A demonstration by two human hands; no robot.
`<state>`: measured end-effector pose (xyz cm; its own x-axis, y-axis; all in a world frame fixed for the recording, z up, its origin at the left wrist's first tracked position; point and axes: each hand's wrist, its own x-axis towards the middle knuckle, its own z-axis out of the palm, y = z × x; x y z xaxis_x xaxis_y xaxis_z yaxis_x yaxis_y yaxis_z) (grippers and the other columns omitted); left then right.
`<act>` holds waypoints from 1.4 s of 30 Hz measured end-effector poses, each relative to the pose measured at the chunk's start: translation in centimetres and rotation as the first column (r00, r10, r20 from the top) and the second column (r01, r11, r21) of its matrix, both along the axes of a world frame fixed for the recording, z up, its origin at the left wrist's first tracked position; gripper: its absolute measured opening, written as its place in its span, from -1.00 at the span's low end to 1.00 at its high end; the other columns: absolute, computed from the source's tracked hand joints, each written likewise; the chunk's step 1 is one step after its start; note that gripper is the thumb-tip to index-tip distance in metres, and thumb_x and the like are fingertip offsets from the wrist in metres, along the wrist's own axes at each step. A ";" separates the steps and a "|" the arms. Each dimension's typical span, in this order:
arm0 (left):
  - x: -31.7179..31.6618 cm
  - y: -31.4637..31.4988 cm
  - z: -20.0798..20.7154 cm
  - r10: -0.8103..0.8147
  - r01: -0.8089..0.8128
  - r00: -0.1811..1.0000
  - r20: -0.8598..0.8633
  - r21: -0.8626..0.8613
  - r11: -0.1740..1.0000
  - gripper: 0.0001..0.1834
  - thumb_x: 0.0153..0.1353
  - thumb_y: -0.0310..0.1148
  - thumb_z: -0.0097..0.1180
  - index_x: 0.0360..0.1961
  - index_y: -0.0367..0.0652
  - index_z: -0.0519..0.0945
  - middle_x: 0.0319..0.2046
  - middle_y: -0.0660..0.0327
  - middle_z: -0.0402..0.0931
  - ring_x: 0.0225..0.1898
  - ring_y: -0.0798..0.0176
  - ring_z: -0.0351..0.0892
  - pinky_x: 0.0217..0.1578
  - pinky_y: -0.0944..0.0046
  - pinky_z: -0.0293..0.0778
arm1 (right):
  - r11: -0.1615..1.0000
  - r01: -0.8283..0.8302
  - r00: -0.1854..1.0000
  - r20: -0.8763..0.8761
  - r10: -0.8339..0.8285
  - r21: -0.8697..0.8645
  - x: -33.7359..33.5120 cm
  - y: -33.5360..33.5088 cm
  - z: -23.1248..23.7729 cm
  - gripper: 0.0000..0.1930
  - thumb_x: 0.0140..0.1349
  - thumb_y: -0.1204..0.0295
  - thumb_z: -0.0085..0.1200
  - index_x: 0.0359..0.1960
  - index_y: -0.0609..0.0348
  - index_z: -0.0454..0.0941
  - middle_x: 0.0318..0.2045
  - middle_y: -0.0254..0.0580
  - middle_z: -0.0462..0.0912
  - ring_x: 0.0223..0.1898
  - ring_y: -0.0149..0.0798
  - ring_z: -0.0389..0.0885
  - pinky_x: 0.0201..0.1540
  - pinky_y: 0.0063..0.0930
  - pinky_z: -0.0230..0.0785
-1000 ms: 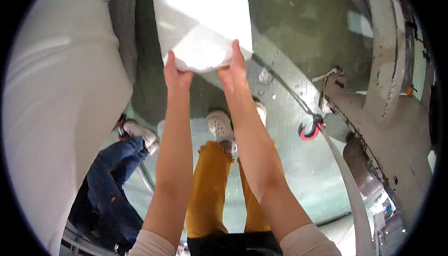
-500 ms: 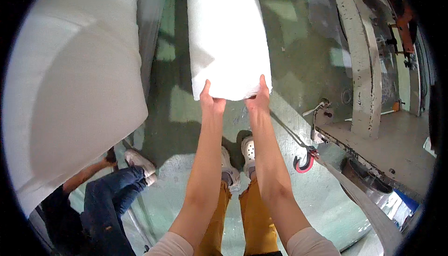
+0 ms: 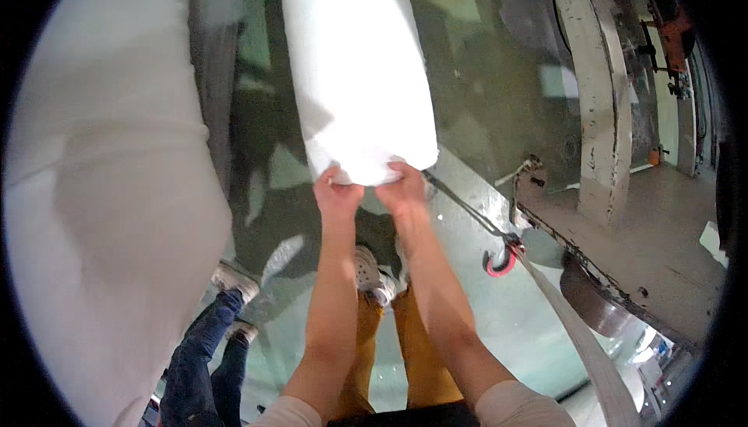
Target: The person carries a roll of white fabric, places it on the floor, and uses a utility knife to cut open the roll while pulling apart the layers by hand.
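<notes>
A long white fabric roll (image 3: 358,68) stretches away from me, its near end between my two hands. My left hand (image 3: 337,193) grips the left part of that end, thumb on top and fingers curled underneath. Close beside it, my right hand (image 3: 403,188) holds the edge a little right of the middle, thumb on top as well. The fingertips of both hands are hidden under the roll.
A much larger white roll (image 3: 125,178) fills the left side. Past its lower edge show a person's jeans-clad legs (image 3: 199,372). At right stand a worn metal frame (image 3: 600,115), a red hook (image 3: 501,263) and a pale strap (image 3: 580,333). Green floor (image 3: 499,349) lies below.
The fabric roll's end has shifted left and slightly nearer in view. My right hand has moved inward from its right corner, closer to my left hand. The other person's legs have moved.
</notes>
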<state>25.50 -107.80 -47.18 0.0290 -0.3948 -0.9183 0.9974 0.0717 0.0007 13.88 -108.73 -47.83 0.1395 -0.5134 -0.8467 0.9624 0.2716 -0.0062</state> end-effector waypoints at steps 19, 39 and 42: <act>0.1 -2.3 0.2 -0.208 0.217 0.913 0.351 0.014 0.976 -0.42 -0.18 -0.56 -0.23 0.02 -0.27 0.24 -0.02 -0.01 0.31 0.04 -0.09 0.33 0.09 -0.23 0.27 | 0.999 -0.004 0.965 -0.261 -0.010 -0.054 1.9 -2.7 1.8 -0.66 -0.29 0.66 -0.21 -0.33 0.38 0.26 -0.20 -0.02 0.29 -0.05 0.00 0.30 0.11 -0.06 0.22; -4.8 13.9 1.9 -0.167 0.187 0.943 0.289 -0.043 0.981 -0.39 -0.28 -0.59 -0.24 -0.03 -0.30 0.29 -0.06 0.03 0.31 0.04 -0.07 0.31 0.09 -0.15 0.30 | 0.991 0.033 0.980 -0.190 -0.058 -0.133 -3.1 13.4 1.6 -0.34 -0.34 0.64 -0.23 0.02 0.36 0.18 -0.08 0.02 0.31 0.04 0.10 0.27 0.15 0.08 0.15; -5.1 17.6 2.7 -0.178 0.155 0.957 0.227 0.115 0.981 -0.33 -0.41 -0.63 -0.23 -0.05 -0.29 0.25 -0.10 0.05 0.27 -0.02 -0.08 0.29 0.10 -0.12 0.24 | 0.999 -0.040 0.972 -0.229 0.047 0.036 -3.8 17.4 1.7 -0.81 -0.37 0.61 -0.23 -0.57 0.23 0.28 -0.31 -0.08 0.35 -0.19 -0.01 0.35 0.05 -0.17 0.25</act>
